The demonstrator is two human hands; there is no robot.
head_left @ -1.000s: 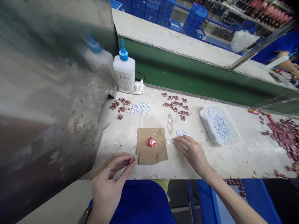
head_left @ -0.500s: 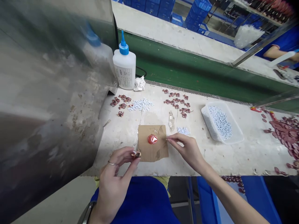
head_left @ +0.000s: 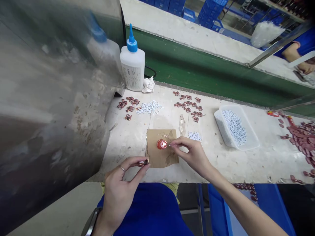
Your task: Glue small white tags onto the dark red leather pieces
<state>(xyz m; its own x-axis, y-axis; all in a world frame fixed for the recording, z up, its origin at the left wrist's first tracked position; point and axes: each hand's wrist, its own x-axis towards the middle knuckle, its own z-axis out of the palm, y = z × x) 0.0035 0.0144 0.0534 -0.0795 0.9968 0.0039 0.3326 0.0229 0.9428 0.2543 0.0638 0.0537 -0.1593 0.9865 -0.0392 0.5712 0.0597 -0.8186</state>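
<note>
My left hand (head_left: 121, 193) is closed, pinching a small brown moulded part (head_left: 143, 162) between thumb and fingertips, just beyond the table's front edge. My right hand (head_left: 192, 154) is closed too, its thumb and forefinger together on a tiny pale piece (head_left: 169, 145). That piece is at the right rim of a small red dish (head_left: 161, 141) with shiny wet liquid in it; whether it touches the liquid I cannot tell. Under the dish lies a square of brown cardboard (head_left: 156, 160). A small pile of white-and-blue pieces (head_left: 195, 136) sits just beyond my right hand.
A white bottle with blue nozzle (head_left: 133, 70) stands at the back left by crumpled tissue (head_left: 148, 85). Brown parts (head_left: 188, 105) and pale pieces (head_left: 150, 107) lie behind the cardboard. Rightward are a plastic tub (head_left: 251, 144) and reddish-brown parts (head_left: 301, 141). A metal panel (head_left: 61, 98) walls the left.
My right hand has moved left from the cardboard's right edge to the red dish. My left hand keeps hold of the brown part, now turned slightly. The view has shifted a little.
</note>
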